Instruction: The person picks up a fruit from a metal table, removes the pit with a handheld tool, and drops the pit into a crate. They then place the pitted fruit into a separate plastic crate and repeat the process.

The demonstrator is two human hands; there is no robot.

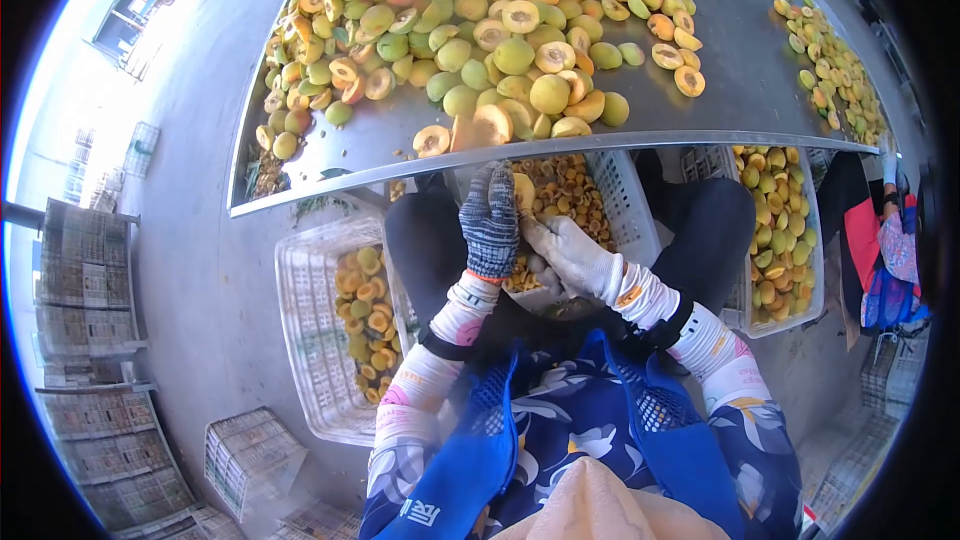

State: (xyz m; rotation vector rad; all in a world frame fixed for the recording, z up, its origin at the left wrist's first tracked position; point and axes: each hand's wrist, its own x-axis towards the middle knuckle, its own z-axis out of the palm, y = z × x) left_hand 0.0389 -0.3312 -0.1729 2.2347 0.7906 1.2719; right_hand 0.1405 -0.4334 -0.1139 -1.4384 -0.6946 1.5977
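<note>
Both my hands are gloved and close together just below the metal table's near edge [400, 168]. My left hand [490, 220], in a dark grey knitted glove, is closed against a yellow-orange fruit half [523, 190]. Pinched fingers of my right hand [572, 254], in a whitish glove, touch the same piece from the right. Whether a tool is in the right hand cannot be made out. Under the hands is a white crate [625, 205] of small orange-brown halves. Halved and whole yellow-green fruits [513, 56] are piled on the table.
A white crate [300, 340] of halves stands at left, and another [805, 290] with yellow-green fruit at right. A co-worker [880, 240] is at the far right by a second fruit heap [830, 60]. Stacked crates [90, 280] stand far left.
</note>
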